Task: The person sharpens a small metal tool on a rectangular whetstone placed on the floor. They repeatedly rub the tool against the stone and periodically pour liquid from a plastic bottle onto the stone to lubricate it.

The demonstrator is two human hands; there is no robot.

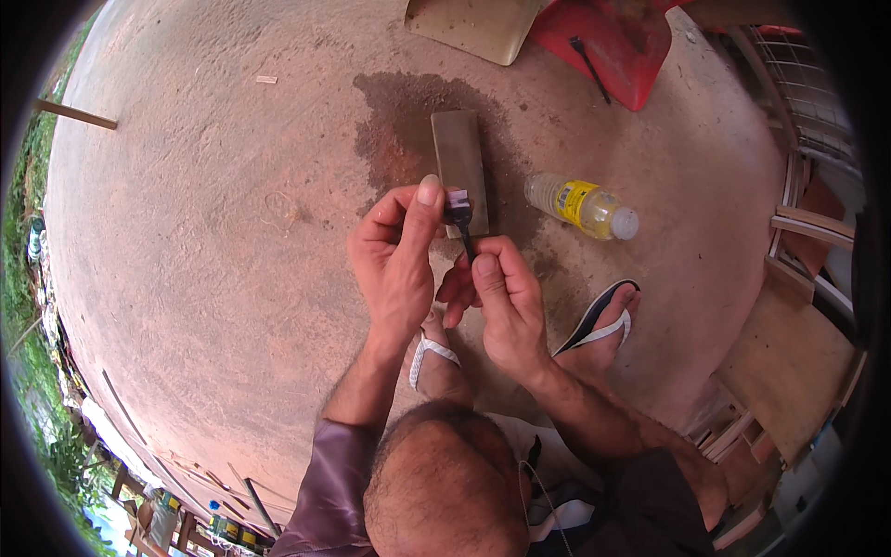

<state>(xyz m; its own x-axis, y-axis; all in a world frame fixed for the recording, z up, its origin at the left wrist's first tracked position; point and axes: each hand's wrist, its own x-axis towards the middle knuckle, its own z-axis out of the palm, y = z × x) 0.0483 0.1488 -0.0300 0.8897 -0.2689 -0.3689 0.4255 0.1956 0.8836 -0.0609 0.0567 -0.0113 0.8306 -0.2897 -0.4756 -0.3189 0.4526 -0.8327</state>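
Note:
Both my hands are raised over the ground, on one small tool [464,229] with a thin black handle and a short, bright, pale head. The head lies by the thumb and bent fingers of my left hand [399,241], which pinches it. Lower down, my right hand [506,302] grips the handle between thumb and fingers. Beneath the tool a long grey-green block, like a sharpening stone [458,153], lies flat on a dark wet patch [394,121]. Its near end is partly hidden by my hands. The head's exact shape is too small to make out.
A clear plastic bottle [583,206] with a yellow label lies on its side right of the block. Beyond are a red plastic seat [613,46] bearing a thin black object [590,70], and a beige one [473,28]. Wooden boards [784,362] stand at right. My sandalled feet are close.

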